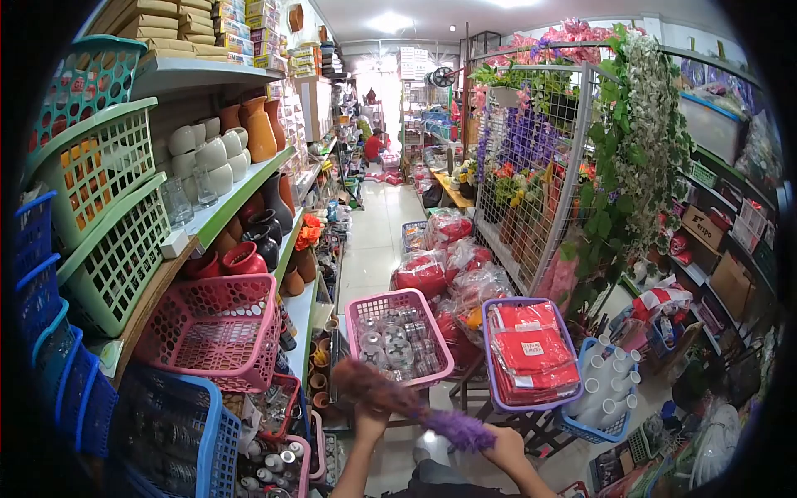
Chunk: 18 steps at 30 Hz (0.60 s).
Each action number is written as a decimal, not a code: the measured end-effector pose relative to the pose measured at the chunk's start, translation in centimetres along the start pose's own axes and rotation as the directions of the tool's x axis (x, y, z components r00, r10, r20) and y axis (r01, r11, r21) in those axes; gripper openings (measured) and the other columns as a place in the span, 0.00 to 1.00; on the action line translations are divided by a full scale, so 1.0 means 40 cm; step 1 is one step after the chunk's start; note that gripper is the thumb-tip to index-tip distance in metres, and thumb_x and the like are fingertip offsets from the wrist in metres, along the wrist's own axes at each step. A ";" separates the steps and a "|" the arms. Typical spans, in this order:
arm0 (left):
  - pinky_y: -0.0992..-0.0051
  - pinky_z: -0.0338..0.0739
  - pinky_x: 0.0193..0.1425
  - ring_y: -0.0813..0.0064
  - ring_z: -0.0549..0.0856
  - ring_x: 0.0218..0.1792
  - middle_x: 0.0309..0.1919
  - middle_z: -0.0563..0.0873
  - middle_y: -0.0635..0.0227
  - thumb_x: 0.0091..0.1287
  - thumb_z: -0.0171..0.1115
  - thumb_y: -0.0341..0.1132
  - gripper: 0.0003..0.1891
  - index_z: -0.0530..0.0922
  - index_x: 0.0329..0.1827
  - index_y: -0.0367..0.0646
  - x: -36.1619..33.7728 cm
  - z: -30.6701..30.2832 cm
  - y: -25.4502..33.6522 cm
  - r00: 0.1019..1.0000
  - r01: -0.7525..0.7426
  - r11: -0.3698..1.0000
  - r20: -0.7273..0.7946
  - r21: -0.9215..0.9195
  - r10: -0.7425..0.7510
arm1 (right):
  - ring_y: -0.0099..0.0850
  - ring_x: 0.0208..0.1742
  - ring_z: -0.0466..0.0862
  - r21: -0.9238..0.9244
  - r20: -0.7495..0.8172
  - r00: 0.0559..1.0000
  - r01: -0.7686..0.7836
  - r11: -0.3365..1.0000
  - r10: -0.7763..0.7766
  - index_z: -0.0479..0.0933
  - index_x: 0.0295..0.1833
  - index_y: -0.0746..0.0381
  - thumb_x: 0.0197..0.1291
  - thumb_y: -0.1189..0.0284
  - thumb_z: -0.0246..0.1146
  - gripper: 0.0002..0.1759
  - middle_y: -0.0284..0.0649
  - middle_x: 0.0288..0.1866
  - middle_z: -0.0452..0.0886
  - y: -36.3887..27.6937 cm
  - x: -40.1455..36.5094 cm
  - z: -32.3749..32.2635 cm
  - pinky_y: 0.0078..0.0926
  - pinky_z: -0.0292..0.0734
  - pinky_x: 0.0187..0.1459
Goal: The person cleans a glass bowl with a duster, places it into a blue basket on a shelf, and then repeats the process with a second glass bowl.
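A long fluffy duster (407,402), brown at one end and purple at the other, is held slantwise in front of me and looks blurred. My left hand (371,422) is closed beneath its brown part, the fingers partly hidden. At the purple end, my right hand (503,448) is closed around the duster. Just beyond the duster stands a pink basket (440,358) of clear glass jars (398,340). To its right, a purple basket (491,390) holds red packets (531,349) in plastic wrapping.
Shelves on the left carry white pots (217,178), orange vases (260,133) and stacked baskets (116,257). A blue basket (610,432) of white bottles stands at right. Behind are bagged red goods (423,274) and a wire rack (531,166) with artificial flowers. A person in red (374,147) is down the aisle.
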<state>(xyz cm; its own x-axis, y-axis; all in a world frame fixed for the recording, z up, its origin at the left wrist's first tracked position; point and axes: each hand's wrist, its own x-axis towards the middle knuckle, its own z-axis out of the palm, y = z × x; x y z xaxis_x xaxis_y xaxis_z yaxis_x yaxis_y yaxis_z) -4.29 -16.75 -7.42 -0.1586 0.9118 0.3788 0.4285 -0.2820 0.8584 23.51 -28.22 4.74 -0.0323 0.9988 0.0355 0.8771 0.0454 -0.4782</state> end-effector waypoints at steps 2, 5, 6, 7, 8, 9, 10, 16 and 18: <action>0.77 0.75 0.44 0.77 0.83 0.38 0.35 0.85 0.63 0.53 0.65 0.26 0.14 0.79 0.43 0.35 0.043 -0.051 0.200 0.993 0.111 0.942 0.066 -0.315 -0.095 | 0.50 0.33 0.80 0.150 -0.097 0.983 -0.140 0.979 0.156 0.79 0.43 0.50 0.46 0.57 0.65 0.17 0.49 0.28 0.80 -0.009 0.018 0.004 0.44 0.75 0.34; 0.77 0.75 0.44 0.80 0.82 0.39 0.36 0.85 0.64 0.54 0.65 0.27 0.15 0.79 0.45 0.34 0.041 -0.069 0.218 0.992 0.119 0.972 0.074 -0.200 -0.106 | 0.49 0.34 0.81 0.180 -0.053 0.998 -0.024 0.983 0.034 0.80 0.44 0.50 0.46 0.57 0.65 0.18 0.49 0.28 0.80 0.003 0.023 0.012 0.42 0.76 0.35; 0.77 0.75 0.44 0.80 0.82 0.39 0.36 0.85 0.64 0.54 0.65 0.27 0.15 0.79 0.45 0.34 0.043 -0.072 0.218 0.992 0.120 0.973 0.071 -0.197 -0.108 | 0.49 0.35 0.81 0.154 -0.023 0.999 -0.021 0.988 0.025 0.81 0.45 0.50 0.45 0.56 0.65 0.19 0.50 0.29 0.80 -0.007 0.021 -0.002 0.41 0.76 0.35; 0.78 0.74 0.47 0.79 0.81 0.41 0.39 0.84 0.64 0.54 0.65 0.26 0.17 0.78 0.47 0.34 0.045 -0.072 0.218 0.997 0.072 0.963 0.045 -0.260 -0.063 | 0.49 0.35 0.81 0.156 -0.020 1.000 -0.020 0.988 0.023 0.81 0.45 0.50 0.45 0.56 0.65 0.19 0.50 0.29 0.80 -0.002 0.025 0.003 0.41 0.76 0.35; 0.78 0.73 0.49 0.79 0.81 0.43 0.42 0.83 0.64 0.54 0.65 0.25 0.19 0.77 0.50 0.33 0.046 -0.072 0.218 1.000 0.023 0.947 0.018 -0.321 -0.018 | 0.49 0.35 0.81 0.205 -0.046 0.995 -0.081 0.976 0.092 0.81 0.45 0.50 0.45 0.56 0.65 0.20 0.50 0.29 0.80 0.005 0.033 0.014 0.40 0.76 0.36; 0.78 0.73 0.51 0.78 0.80 0.45 0.45 0.83 0.64 0.54 0.65 0.24 0.21 0.75 0.53 0.33 0.046 -0.069 0.216 1.000 -0.028 0.924 -0.011 -0.382 0.025 | 0.49 0.36 0.81 0.252 -0.070 0.984 -0.140 0.958 0.163 0.81 0.45 0.50 0.45 0.56 0.66 0.20 0.50 0.29 0.80 0.011 0.038 0.019 0.39 0.76 0.36; 0.77 0.73 0.51 0.78 0.80 0.45 0.44 0.83 0.65 0.55 0.64 0.22 0.21 0.74 0.55 0.32 0.042 -0.066 0.208 1.000 -0.022 0.915 -0.012 -0.403 0.019 | 0.49 0.36 0.81 0.271 -0.075 0.978 -0.168 0.948 0.194 0.81 0.44 0.52 0.45 0.56 0.65 0.20 0.51 0.30 0.80 0.015 0.044 0.018 0.39 0.76 0.37; 0.79 0.73 0.51 0.81 0.80 0.45 0.45 0.83 0.65 0.55 0.64 0.21 0.21 0.74 0.54 0.31 0.046 -0.081 0.180 0.996 0.080 0.797 0.079 -0.598 -0.041 | 0.49 0.37 0.80 0.275 0.044 0.992 -0.129 0.953 0.122 0.80 0.43 0.56 0.46 0.57 0.65 0.20 0.51 0.30 0.80 0.005 0.059 -0.031 0.39 0.76 0.38; 0.78 0.73 0.52 0.79 0.80 0.45 0.45 0.83 0.65 0.54 0.64 0.19 0.21 0.75 0.53 0.30 0.049 -0.083 0.189 0.993 0.111 0.754 0.104 -0.647 -0.057 | 0.50 0.37 0.80 0.309 0.075 0.979 -0.205 0.929 0.191 0.80 0.43 0.57 0.46 0.56 0.64 0.20 0.51 0.31 0.81 0.017 0.063 -0.018 0.38 0.76 0.38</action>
<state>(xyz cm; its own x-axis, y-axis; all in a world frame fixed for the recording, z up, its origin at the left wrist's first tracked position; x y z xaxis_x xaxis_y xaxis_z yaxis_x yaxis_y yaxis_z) -4.31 -18.06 0.94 -0.0899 0.9525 0.2910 -0.2704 -0.3045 0.9133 24.36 -25.68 5.13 0.1000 0.9874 -0.1228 0.6730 -0.1580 -0.7226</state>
